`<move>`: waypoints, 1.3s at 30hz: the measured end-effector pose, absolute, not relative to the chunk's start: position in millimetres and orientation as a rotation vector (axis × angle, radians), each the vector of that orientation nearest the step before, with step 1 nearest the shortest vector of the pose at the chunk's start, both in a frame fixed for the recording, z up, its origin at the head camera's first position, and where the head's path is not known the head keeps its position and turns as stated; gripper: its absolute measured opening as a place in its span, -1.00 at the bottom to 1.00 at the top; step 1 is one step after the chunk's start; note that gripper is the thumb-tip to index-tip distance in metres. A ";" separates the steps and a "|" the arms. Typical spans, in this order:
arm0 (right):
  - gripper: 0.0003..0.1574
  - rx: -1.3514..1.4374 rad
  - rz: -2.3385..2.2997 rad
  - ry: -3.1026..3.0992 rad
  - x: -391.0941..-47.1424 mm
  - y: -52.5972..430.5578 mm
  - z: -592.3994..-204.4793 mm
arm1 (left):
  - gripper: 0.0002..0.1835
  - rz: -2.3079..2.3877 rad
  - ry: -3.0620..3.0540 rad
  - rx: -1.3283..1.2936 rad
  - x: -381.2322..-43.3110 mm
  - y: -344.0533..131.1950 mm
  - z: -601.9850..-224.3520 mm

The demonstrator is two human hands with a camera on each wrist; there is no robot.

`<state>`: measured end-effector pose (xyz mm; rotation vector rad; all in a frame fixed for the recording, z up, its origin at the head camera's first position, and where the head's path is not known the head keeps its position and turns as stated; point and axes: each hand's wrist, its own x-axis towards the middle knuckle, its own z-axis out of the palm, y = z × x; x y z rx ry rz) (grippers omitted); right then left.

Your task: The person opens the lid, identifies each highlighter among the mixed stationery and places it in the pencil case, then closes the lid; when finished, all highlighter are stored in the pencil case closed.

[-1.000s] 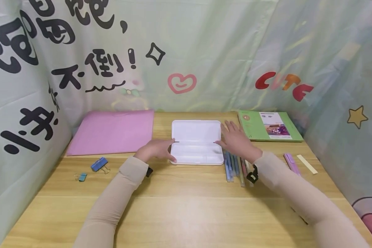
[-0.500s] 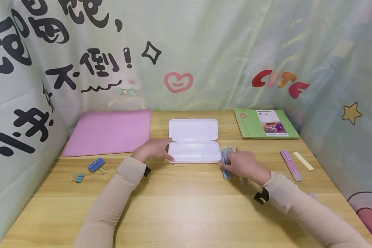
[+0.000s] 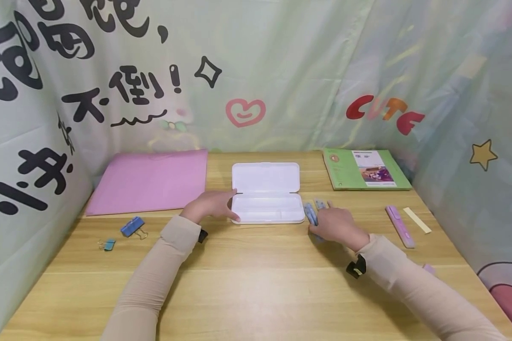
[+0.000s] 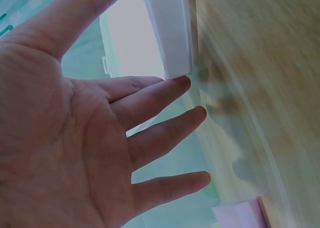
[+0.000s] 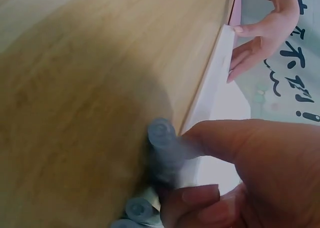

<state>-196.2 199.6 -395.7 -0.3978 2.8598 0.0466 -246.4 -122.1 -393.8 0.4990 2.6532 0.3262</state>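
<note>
A white pencil case lies open on the table, its lid folded back. My left hand rests against its left end. In the left wrist view that hand's fingers are spread straight, with fingertips at the case's corner. Just right of the case, my right hand grips blue see-through pens. In the right wrist view, thumb and curled fingers pinch a pen end-on; more pen ends show below it. The hand hides the rest of the bundle.
A pink folder lies back left, a green book back right. Blue binder clips and a smaller teal one sit at left. At right are a purple pen-like stick and a cream strip.
My right hand has come down from the case's right side to the pens and taken hold of them; they now lie more slanted. The left hand stays at the case.
</note>
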 end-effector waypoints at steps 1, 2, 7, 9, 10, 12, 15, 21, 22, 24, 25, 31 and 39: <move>-0.51 -0.403 0.040 2.858 -196.3 199.7 -396.0 | 0.06 0.329 2.652 0.502 -246.5 -122.3 -393.9; -0.52 -0.410 0.036 2.855 -196.2 199.8 -396.3 | 0.06 0.332 2.651 0.504 -246.6 -122.4 -393.9; -0.53 -0.410 0.007 2.877 -196.7 201.0 -395.4 | 0.06 0.330 2.654 0.502 -246.4 -123.5 -393.1; -0.54 -0.412 -0.030 2.925 -198.8 200.7 -392.2 | 0.06 0.330 2.658 0.496 -246.6 -124.2 -393.0; -0.55 -0.428 -0.043 2.962 -200.7 199.9 -389.8 | 0.06 0.330 2.660 0.495 -246.6 -124.7 -392.9; -0.59 -0.469 -0.085 3.045 -206.0 196.8 -384.6 | 0.06 0.334 2.663 0.494 -246.9 -125.4 -392.9; -0.67 -0.582 -0.137 3.135 -217.6 187.4 -377.8 | 0.06 0.340 2.665 0.497 -246.9 -126.0 -393.1; -0.86 -0.969 -0.019 3.162 -240.9 157.4 -379.5 | 0.04 0.354 2.658 0.523 -245.9 -125.1 -394.1; -0.86 -1.022 0.013 3.155 -243.8 153.0 -381.7 | 0.04 0.355 2.659 0.526 -245.7 -124.6 -394.2; -0.84 -1.109 0.080 3.143 -248.9 146.6 -387.4 | 0.04 0.350 2.662 0.533 -245.3 -123.7 -394.6; -0.83 -1.139 0.121 3.144 -251.3 144.4 -390.8 | 0.03 0.349 2.662 0.537 -245.2 -123.4 -394.7; -0.86 -1.296 0.183 3.126 -257.4 140.3 -405.1 | 0.04 0.341 2.652 0.535 -245.1 -122.7 -395.3; -0.86 -1.345 0.131 3.051 -254.7 140.9 -412.2 | 0.05 0.353 2.658 0.510 -245.2 -125.9 -395.3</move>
